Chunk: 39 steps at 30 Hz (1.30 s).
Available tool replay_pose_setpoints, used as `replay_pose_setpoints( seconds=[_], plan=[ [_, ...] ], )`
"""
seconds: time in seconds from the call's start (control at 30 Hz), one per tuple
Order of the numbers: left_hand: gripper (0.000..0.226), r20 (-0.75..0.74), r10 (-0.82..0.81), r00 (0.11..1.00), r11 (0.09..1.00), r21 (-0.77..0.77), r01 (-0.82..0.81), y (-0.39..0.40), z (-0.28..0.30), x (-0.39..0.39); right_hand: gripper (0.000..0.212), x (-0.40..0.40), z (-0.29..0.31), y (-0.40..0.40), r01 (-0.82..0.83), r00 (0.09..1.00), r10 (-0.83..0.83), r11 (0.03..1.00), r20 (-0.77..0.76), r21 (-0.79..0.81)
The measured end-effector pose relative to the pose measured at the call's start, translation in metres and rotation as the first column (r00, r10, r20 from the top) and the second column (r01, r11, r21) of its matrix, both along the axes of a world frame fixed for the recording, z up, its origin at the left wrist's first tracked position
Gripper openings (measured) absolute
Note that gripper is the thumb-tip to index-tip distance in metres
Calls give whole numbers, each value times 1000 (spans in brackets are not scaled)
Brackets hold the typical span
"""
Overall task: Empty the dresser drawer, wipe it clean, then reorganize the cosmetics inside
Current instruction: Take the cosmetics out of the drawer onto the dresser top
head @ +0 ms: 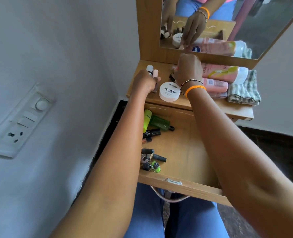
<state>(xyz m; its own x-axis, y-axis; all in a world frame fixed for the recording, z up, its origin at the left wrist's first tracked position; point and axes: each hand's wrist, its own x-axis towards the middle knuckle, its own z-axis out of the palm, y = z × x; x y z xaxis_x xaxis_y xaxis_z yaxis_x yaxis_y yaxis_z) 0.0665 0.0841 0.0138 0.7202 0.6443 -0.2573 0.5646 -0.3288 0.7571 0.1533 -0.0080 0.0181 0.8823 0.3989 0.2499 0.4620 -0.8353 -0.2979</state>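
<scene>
White wall (56,48) with a switch panel (20,121) fills the left side, and a wooden dresser with a mirror (228,23) stands against it. Its top serves as a small desk (241,112), and below it the wooden drawer (185,148) is pulled open above the person's lap. On the desk lie two pink tubes (224,73), touching each other, with a folded green checked cloth (245,90) just beside them on the right. Near the front edge stands a round white tub of nail polish wipes (169,91). Inside the drawer, along its left side, lie a green bottle (159,122), a black tube (151,133) and several small nail polish bottles (154,162). The left hand (144,81) has its fingers curled around small bottles with pale caps (152,73) over the desk. The right hand (188,69) reaches toward the mirror; its fingers are curled, but I cannot tell what they hold.
</scene>
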Motion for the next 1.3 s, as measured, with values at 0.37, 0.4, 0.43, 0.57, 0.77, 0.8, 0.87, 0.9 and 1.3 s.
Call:
replay_pose_setpoints(
  seconds=[0.37, 0.4, 0.43, 0.57, 0.77, 0.8, 0.87, 0.9, 1.3],
  plan=[
    [34, 55, 24, 998, 999, -26, -23, -2, -3, 15, 27, 7, -8, -3, -46, 997, 48, 999, -55, 29],
    [33, 58, 26, 998, 1000, -19, -25, -3, -4, 15, 28, 6, -7, -3, -48, 997, 51, 998, -61, 36],
    [33, 57, 22, 998, 1000, 1, -22, -4, -5, 14, 28, 6, -6, -4, -51, 996, 54, 998, -70, 44],
    [29, 59, 22, 998, 997, 76, -26, -7, -8, 10, 31, 8, -3, -2, -57, 991, 64, 996, -114, 63],
    [28, 90, 59, 994, 995, 81, -66, -6, -12, 2, 31, 8, 7, -6, -92, 971, 103, 994, -216, 61],
    [29, 105, 65, 992, 994, 77, -74, -6, -13, 1, 31, 7, 8, -8, -94, 971, 105, 994, -215, 61],
    [34, 127, 77, 989, 994, 69, -87, -6, -12, -2, 31, 3, 10, -10, -96, 973, 107, 993, -205, 62],
    [37, 128, 80, 989, 994, 61, -88, -6, -12, -3, 31, 1, 11, -11, -100, 974, 111, 993, -197, 66],
    [23, 253, 117, 960, 991, 41, -131, -20, -24, -50, 17, -71, -6, -38, -240, 966, 255, 939, -31, 247]
  ],
)
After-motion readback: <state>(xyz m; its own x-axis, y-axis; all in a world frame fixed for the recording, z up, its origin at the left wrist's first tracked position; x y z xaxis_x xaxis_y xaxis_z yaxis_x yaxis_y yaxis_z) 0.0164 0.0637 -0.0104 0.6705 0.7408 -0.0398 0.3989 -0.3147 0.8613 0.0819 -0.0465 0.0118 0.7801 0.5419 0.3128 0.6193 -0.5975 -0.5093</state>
